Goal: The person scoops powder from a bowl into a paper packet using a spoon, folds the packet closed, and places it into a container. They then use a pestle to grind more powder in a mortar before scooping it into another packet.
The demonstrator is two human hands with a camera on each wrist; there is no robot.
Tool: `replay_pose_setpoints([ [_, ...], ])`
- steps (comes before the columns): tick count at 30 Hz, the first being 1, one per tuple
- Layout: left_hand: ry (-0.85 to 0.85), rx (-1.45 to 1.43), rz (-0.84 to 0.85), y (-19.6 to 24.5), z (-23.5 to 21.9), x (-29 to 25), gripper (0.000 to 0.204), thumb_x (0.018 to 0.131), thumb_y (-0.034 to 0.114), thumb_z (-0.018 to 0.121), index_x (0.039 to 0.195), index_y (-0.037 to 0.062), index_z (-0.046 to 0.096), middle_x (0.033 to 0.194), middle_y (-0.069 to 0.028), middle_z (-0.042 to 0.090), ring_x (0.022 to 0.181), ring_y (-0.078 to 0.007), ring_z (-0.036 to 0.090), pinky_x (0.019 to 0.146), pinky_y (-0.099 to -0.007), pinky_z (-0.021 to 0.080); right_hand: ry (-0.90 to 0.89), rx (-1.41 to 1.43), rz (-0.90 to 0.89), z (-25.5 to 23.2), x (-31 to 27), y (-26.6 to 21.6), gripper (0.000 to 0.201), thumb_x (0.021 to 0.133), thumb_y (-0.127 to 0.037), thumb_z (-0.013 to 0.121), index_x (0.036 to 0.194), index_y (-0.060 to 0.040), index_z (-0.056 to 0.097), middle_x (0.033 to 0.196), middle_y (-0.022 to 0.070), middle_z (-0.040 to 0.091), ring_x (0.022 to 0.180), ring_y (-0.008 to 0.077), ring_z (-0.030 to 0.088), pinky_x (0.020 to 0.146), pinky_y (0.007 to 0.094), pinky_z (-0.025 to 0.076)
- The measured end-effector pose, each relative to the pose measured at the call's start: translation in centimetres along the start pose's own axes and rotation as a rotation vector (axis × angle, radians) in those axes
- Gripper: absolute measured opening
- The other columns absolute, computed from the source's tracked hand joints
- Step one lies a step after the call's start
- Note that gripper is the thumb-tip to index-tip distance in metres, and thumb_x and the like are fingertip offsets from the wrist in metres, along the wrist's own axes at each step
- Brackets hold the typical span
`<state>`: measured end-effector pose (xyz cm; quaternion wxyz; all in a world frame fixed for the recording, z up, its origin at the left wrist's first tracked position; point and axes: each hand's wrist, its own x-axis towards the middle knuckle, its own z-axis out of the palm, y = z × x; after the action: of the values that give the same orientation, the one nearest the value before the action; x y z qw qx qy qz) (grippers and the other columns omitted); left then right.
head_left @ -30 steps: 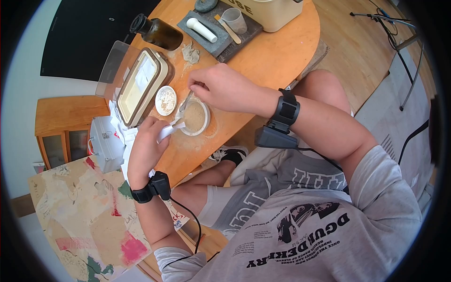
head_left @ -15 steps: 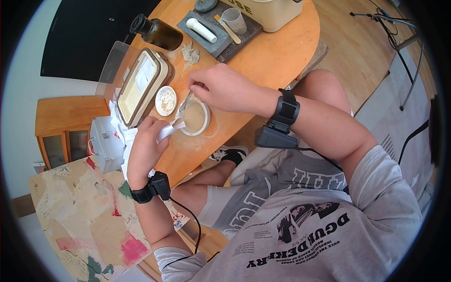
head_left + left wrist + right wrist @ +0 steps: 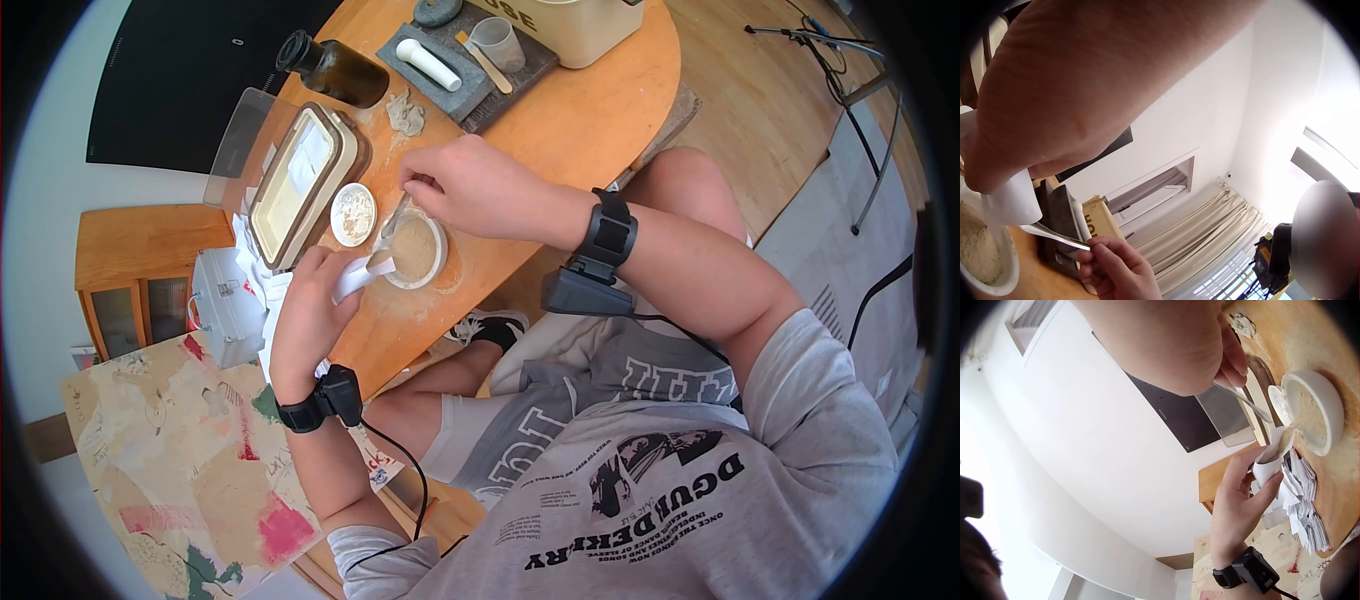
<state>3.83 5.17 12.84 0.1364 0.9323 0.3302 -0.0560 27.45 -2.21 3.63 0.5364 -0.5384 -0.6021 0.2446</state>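
Observation:
My left hand (image 3: pixel 308 315) holds a rolled white paper packet (image 3: pixel 1267 470) at the near-left rim of a white bowl (image 3: pixel 441 268). Tan powder (image 3: pixel 413 250) fills much of the bowl, and some shows inside the packet's mouth in the right wrist view. Between thumb and fingers, my right hand (image 3: pixel 475 188) pinches the handle of a slim metal spoon (image 3: pixel 1063 237). The spoon slants down from that hand to the packet's mouth; its tip is partly hidden by the paper in the left wrist view. Beside the bowl lies a small white dish (image 3: pixel 353 214) with powder smears.
Behind the dish stands a cream tray (image 3: pixel 262 222) with a brown rim. Farther back are a dark bottle (image 3: pixel 345 75), a crumpled cloth (image 3: pixel 405 114), a white pestle (image 3: pixel 430 64) on a grey slab, and a plastic cup (image 3: pixel 498 45). Folded papers (image 3: pixel 1302 503) lie by the left hand.
The paper packet in my left hand has tilted very slightly. The right hand, spoon and bowl stay almost where they were.

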Motion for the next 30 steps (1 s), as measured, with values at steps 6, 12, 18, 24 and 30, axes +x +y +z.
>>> replay_pose_setpoints([
  [6, -0.022, 0.009, 0.017, -0.71, 0.11, -0.04, 0.033, 0.076, -0.003, 0.073, 0.108, -0.0013, 0.064, 0.103, -0.0154, 0.060, 0.095, -0.0346, 0.062, 0.084, -0.0384, 0.050, -0.003, 0.003, 0.007, -0.06, -0.01, -0.02, 0.016, 0.091, -0.013, 0.058, 0.091, 0.0005, 0.066, 0.080, 0.0221, 0.068, 0.079, 0.0402, 0.067, 0.072, 0.0478, 0.053],
  [12, -0.014, 0.016, 0.012, -0.55, 0.14, 0.00, 0.032, 0.076, -0.003, 0.073, 0.107, -0.0013, 0.065, 0.103, -0.0153, 0.060, 0.094, -0.0345, 0.062, 0.083, -0.0384, 0.050, 0.001, 0.001, 0.003, 0.06, 0.04, 0.15, 0.016, 0.091, -0.013, 0.058, 0.092, 0.0005, 0.067, 0.081, 0.0220, 0.068, 0.079, 0.0401, 0.067, 0.072, 0.0478, 0.053],
  [18, 0.001, 0.002, 0.005, 0.14, -0.10, 0.10, 0.033, 0.075, -0.003, 0.074, 0.107, -0.0014, 0.065, 0.103, -0.0153, 0.060, 0.094, -0.0348, 0.061, 0.084, -0.0385, 0.050, -0.004, -0.010, 0.007, 0.03, 0.07, 0.13, 0.017, 0.091, -0.014, 0.058, 0.092, 0.0006, 0.067, 0.081, 0.0221, 0.068, 0.079, 0.0401, 0.067, 0.072, 0.0479, 0.053],
  [24, -0.001, 0.004, -0.004, 0.17, -0.15, 0.04, 0.036, 0.075, -0.003, 0.074, 0.109, -0.0009, 0.064, 0.104, -0.0153, 0.060, 0.095, -0.0349, 0.061, 0.084, -0.0390, 0.049, 0.000, -0.003, 0.002, -0.01, 0.04, 0.10, 0.017, 0.091, -0.013, 0.058, 0.091, 0.0006, 0.067, 0.081, 0.0220, 0.068, 0.079, 0.0401, 0.067, 0.072, 0.0480, 0.053],
  [30, -0.002, 0.031, 0.012, -0.21, -0.06, -0.06, 0.036, 0.075, -0.003, 0.073, 0.110, -0.0006, 0.064, 0.104, -0.0150, 0.059, 0.095, -0.0349, 0.061, 0.084, -0.0391, 0.049, 0.004, -0.009, -0.004, 0.02, 0.06, 0.16, 0.017, 0.091, -0.013, 0.058, 0.091, 0.0004, 0.067, 0.081, 0.0219, 0.068, 0.079, 0.0402, 0.067, 0.072, 0.0481, 0.053],
])
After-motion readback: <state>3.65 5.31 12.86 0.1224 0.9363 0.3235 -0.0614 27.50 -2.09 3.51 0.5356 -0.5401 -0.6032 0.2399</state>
